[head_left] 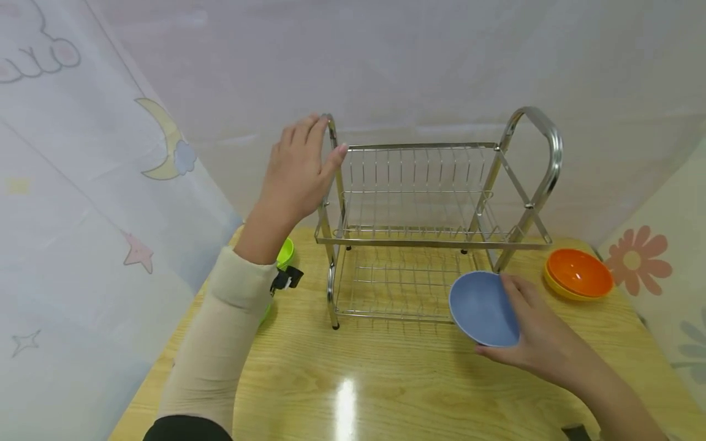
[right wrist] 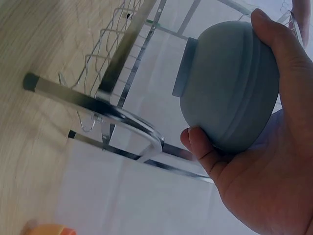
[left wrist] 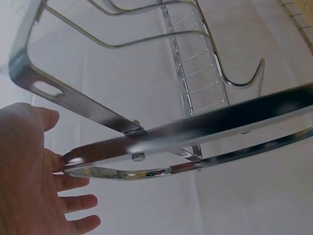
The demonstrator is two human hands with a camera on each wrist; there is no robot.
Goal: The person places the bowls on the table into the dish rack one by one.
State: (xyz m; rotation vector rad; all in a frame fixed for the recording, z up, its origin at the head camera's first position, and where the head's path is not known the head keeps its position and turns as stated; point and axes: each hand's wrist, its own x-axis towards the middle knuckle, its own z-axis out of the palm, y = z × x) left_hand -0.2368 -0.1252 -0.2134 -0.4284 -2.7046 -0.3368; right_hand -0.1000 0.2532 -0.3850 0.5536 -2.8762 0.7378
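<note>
A two-tiered silver metal rack (head_left: 430, 243) is standing centrally; the left hand (head_left: 298, 165) is spreading its fingers by the left handle (head_left: 333, 133); the right hand (head_left: 540, 337) is gripping a round blue bowl (head_left: 482, 309), not yet set down, near right; farther right, a round orange bowl (head_left: 581, 272) is sitting

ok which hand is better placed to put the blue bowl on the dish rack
Probably the right hand: it grips the blue bowl close to the lower part of the two-tier dish rack. The left hand is up at the rack's left side, holding nothing, away from the bowl.
</note>
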